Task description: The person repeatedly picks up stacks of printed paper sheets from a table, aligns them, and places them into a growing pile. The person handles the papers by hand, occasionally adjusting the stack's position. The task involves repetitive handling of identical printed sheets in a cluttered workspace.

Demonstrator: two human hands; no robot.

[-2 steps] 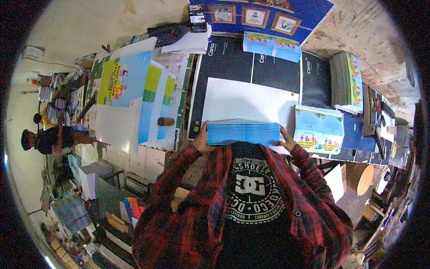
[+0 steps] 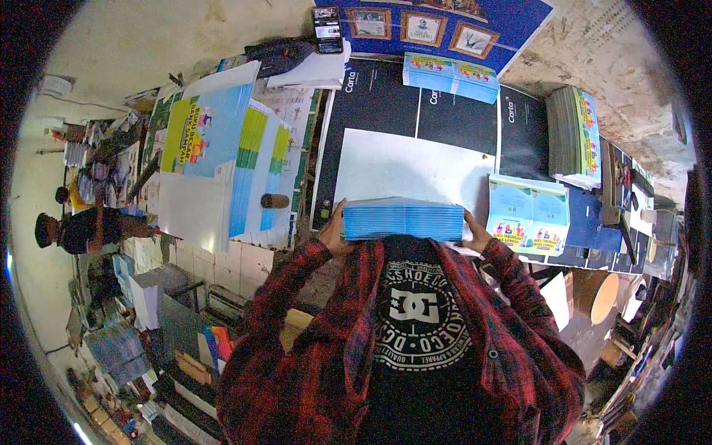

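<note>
A stack of light blue booklets stands at the table's near edge, close to my chest, with its layered edges toward me. My left hand presses against its left end and my right hand against its right end, so the stack is held between both. Parts of the fingers are hidden by the stack. Beneath and beyond it lies a large white sheet. Just right of my right hand is a pile of blue printed covers.
Another stack of printed covers sits at the back, and a tall pile stands far right. On the left table are large blue-green printed sheets and a small brown block. Another person stands at the far left.
</note>
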